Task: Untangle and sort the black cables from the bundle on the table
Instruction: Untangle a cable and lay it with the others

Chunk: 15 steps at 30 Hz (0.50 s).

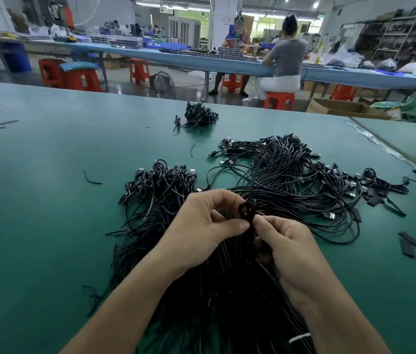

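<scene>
Over the green matted table (pixel 48 200), the left hand (pixel 206 226) and right hand (pixel 286 246) met at a small coiled loop of black cable (pixel 247 209). The left thumb and fingers were curled around the loop, and the right fingertips pinched the strand just beneath it. Below both wrists lay the large bundle of thin black cables (pixel 227 297). A heap of knotted black cables (pixel 160 185) sat just left of it, and flat black strips (pixel 411 242) lay well to the right.

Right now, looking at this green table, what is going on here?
A person's left hand and right hand pinch one small black cable loop above the loose bundle on the green table. A coiled pile lies to the left, a spread of USB-ended cables to the right.
</scene>
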Tool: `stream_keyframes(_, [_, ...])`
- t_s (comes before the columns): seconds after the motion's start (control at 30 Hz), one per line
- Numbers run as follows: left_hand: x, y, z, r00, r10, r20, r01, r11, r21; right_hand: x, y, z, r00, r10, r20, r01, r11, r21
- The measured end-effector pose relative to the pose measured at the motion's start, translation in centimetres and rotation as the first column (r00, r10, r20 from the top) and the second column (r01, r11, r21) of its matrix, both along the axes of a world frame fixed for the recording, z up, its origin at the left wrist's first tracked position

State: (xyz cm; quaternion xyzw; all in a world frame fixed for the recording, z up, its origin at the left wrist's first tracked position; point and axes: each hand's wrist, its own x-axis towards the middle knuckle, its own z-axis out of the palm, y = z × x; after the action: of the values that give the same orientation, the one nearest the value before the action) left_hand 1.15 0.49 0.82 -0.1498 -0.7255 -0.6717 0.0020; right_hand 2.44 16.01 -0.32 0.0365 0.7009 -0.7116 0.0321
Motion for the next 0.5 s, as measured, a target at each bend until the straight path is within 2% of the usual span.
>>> stream_keyframes(0.1, [0.3, 0.7, 0.0, 0.986, 0.058, -0.158, -0.088, 0.978, -0.191, -0.3, 0.1, 0.2, 0.998, -0.052, 0.045, 0.055, 0.995, -0.081])
stream_keyframes(0.23, [0.4, 0.9, 0.4, 0.988, 0.094, -0.124, -0.108, 0.988, -0.109, -0.2, 0.2, 0.5, 0.998, -0.058, 0.035, 0.062, 0.988, -0.144])
stream_keyframes(0.37, [0.3, 0.5, 0.0, 0.985, 0.045, -0.167, -0.066, 0.991, -0.121, 0.2, -0.1, 0.9, 0.994, -0.041, -0.097, 0.03, 0.993, -0.113])
stream_keyframes(0.43, [0.1, 0.4, -0.2, 0.994, 0.035, -0.104, -0.048, 0.991, -0.124, 0.3, -0.2, 1.3, 0.988, -0.036, -0.151, 0.022, 0.996, -0.092])
stream_keyframes(0.5, [0.0, 0.1, -0.4, 0.999, 0.018, 0.035, -0.013, 0.99, -0.14, 0.3, -0.1, 1.6, 0.973, -0.049, -0.225, 0.052, 0.999, 0.006])
